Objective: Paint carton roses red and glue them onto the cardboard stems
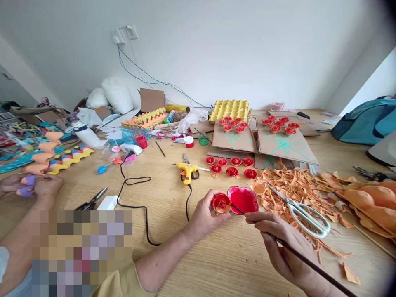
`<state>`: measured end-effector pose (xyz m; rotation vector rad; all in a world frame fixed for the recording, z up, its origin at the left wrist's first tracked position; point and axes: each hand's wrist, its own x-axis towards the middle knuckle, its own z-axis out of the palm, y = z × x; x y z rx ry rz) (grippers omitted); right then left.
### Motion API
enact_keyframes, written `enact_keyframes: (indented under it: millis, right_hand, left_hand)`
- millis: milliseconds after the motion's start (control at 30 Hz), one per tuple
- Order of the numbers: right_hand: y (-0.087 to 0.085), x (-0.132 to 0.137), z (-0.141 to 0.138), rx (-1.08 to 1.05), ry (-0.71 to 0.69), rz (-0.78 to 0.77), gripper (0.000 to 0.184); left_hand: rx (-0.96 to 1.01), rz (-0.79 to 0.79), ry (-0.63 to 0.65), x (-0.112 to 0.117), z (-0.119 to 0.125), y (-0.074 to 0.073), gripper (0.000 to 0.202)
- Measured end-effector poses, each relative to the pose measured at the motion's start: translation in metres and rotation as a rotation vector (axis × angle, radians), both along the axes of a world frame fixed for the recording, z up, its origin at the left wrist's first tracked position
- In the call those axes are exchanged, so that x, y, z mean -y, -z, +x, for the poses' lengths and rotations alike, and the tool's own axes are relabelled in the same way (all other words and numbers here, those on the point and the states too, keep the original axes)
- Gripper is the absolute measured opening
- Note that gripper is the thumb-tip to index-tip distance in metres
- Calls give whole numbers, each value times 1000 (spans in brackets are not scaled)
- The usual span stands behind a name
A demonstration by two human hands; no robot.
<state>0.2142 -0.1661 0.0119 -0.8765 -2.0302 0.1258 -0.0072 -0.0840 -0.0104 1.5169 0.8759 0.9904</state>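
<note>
My left hand (206,213) is closed around a small red paper rose (220,202) with an orange underside, held just above the wooden table (173,194). My right hand (280,243) grips a long thin dark brush (297,253) whose tip touches the rose. Right behind the rose sits a shallow cup of red paint (243,199). Several finished red roses (231,166) lie in a group farther back on the table.
A yellow glue gun (187,170) with a black cord lies behind my left hand. White scissors (305,212) rest on a heap of orange scraps (297,185) at right. Cardboard sheets (280,144) carry more roses. Another person's hands (37,185) work at far left, near black scissors (91,201).
</note>
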Motion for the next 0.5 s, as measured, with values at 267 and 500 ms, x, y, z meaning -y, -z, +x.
enact_keyframes:
  millis: [267,500]
  right_hand:
    - [0,1,0,76,10,40,28]
    - [2,2,1,87,2,12,28]
  left_hand:
    - [0,23,9,1,0,-1,46]
    - [13,29,24,-2,-1,2,48]
